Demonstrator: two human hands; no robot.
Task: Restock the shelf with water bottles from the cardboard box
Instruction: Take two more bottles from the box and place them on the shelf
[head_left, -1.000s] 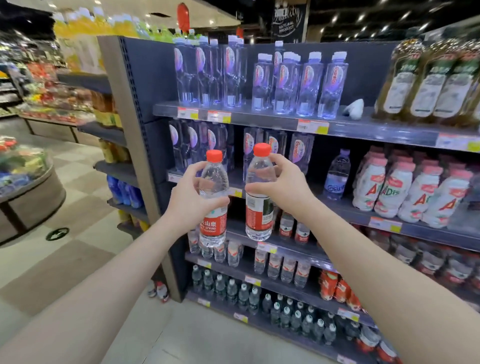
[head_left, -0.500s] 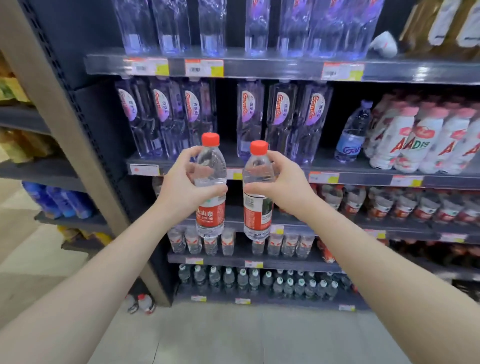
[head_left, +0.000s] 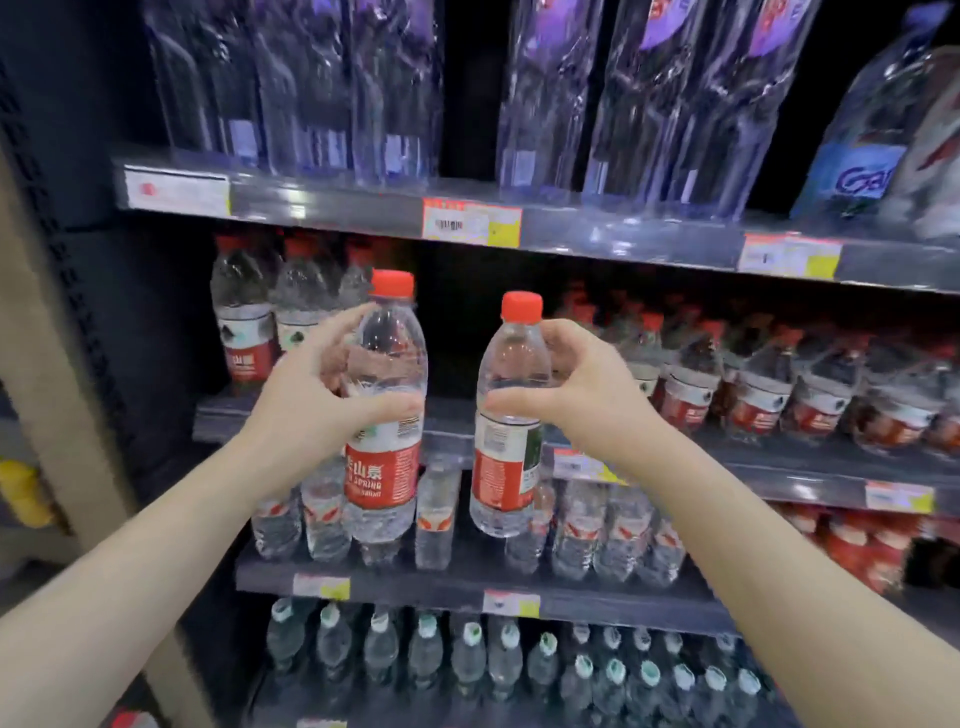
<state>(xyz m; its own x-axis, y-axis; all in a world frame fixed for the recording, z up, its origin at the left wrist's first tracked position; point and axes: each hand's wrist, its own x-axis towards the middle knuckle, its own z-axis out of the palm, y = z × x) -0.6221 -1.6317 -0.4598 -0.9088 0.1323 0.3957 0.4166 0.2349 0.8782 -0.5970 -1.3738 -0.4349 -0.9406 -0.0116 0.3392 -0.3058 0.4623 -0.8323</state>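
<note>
My left hand (head_left: 306, 400) grips a clear water bottle (head_left: 387, 467) with a red cap and red label, held upright. My right hand (head_left: 576, 395) grips a second bottle (head_left: 506, 467) of the same kind, also upright. Both bottles hang in front of a dark gap in the shelf (head_left: 447, 415) that carries matching red-capped bottles: a few at the left (head_left: 244, 322) and a row at the right (head_left: 779, 384). The cardboard box is out of view.
Tall clear bottles (head_left: 649, 104) fill the shelf above, behind a rail with price tags (head_left: 470, 223). Below stand smaller bottles (head_left: 597, 525), and lower still a row with pale green caps (head_left: 467, 654). The shelf's beige upright (head_left: 57, 364) runs down the left.
The view has moved closer to the shelves and lower. Both hands have carried their bottles forward to the shelf with the red-capped bottles, and the two bottles are a little further apart.
</note>
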